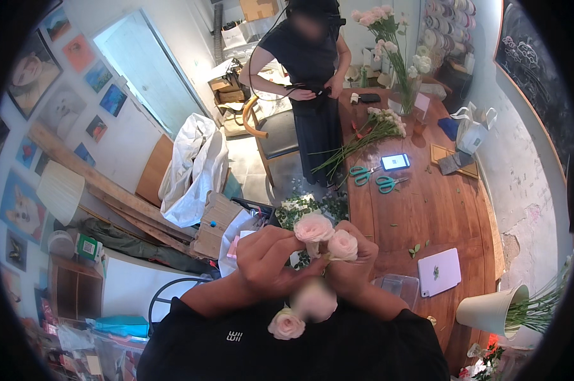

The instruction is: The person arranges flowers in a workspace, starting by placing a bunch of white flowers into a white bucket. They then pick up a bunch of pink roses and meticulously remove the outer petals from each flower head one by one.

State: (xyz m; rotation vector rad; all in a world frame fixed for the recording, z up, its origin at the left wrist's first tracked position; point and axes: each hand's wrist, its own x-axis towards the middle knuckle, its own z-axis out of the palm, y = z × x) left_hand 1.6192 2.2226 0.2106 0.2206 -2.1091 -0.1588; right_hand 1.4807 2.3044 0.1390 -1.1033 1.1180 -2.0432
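Note:
Both of my hands are raised in front of my chest among several pale pink roses. My left hand (270, 257) has its fingertips pinched at the edge of the larger upper rose (314, 227). My right hand (356, 262) is closed around the base of a second rose (342, 245), just right of the first; the stems are hidden behind the hands. Below them, close to my black shirt, are a third rose (287, 323) and a partly blurred pink bloom (315, 300).
The wooden table (429, 205) at right bears two teal-handled scissors (387, 184), a lit phone (395, 162), cut flowers (387, 119), a pink tablet (439, 272) and a white bucket of stems (486, 309). A person (310, 71) stands beyond, beside a chair (277, 138).

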